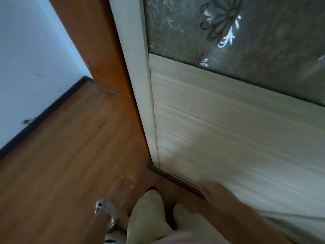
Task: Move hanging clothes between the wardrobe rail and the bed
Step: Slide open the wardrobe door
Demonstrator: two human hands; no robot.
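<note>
No clothes, rail or bed are in view. The wardrobe's sliding door (228,124) fills the right side; it is pale wood with a frosted, flower-patterned glass panel (246,32) above, and it stands shut at its left frame. My left hand (125,188), motion-blurred, hangs low over the floor with a silver bracelet (105,211) on the wrist and nothing in it. My right hand (213,192) is low in front of the door's bottom edge. Its fingers are curled downward and I see nothing held.
The brown wooden floor (61,164) runs left to a white wall (26,67) with a dark skirting board. An orange-brown wooden side panel (98,50) stands left of the wardrobe door. My feet in cream slippers (149,206) stand close to the door track (175,178).
</note>
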